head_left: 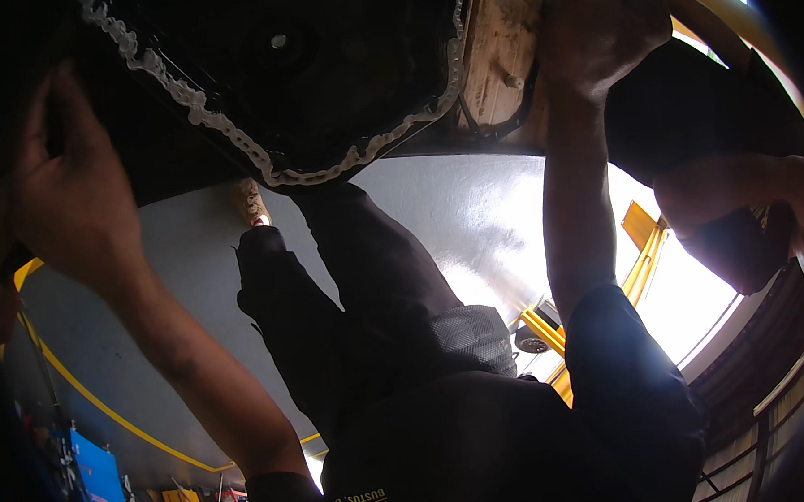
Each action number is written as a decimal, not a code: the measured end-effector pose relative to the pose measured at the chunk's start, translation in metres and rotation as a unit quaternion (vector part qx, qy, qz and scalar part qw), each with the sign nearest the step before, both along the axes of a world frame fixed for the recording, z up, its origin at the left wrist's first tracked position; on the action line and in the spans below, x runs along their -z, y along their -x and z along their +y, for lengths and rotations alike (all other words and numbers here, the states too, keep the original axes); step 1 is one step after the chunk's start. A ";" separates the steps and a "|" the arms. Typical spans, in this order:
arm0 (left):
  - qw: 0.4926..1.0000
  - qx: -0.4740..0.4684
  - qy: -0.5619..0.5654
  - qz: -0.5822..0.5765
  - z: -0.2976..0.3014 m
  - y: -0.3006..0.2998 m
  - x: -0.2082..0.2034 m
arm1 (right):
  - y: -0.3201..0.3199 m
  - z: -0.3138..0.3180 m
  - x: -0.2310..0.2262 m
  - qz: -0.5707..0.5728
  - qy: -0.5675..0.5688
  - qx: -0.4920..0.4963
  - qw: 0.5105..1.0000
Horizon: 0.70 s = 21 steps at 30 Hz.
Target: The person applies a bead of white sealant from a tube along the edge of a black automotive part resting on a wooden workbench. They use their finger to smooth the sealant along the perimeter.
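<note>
Overhead is a black pan-shaped part, with a lumpy grey bead of sealant running along its rim. A small pale round spot shows on its dark face. My left hand is raised in shadow to the left of the pan, its fingers drawn together at the tips; anything between them is lost in the dark. On the pan's other side, my right hand reaches up with fingers curled closed, near a tan metal surface with a short stud. What it grips is hidden.
A person in dark clothing is close by on the right, an arm raised. Beyond stand yellow posts and a wheel. The grey floor carries a yellow line. A blue cabinet is at the lower left.
</note>
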<state>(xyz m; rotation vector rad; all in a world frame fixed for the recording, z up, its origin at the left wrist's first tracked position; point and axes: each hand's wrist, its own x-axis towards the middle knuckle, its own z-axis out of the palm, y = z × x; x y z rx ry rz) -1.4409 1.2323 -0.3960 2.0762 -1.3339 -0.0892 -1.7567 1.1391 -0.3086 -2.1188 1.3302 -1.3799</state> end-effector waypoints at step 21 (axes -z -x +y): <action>0.998 -0.009 -0.038 0.045 -0.003 -0.011 -0.002 | 0.009 0.007 -0.005 -0.015 -0.001 0.017 1.000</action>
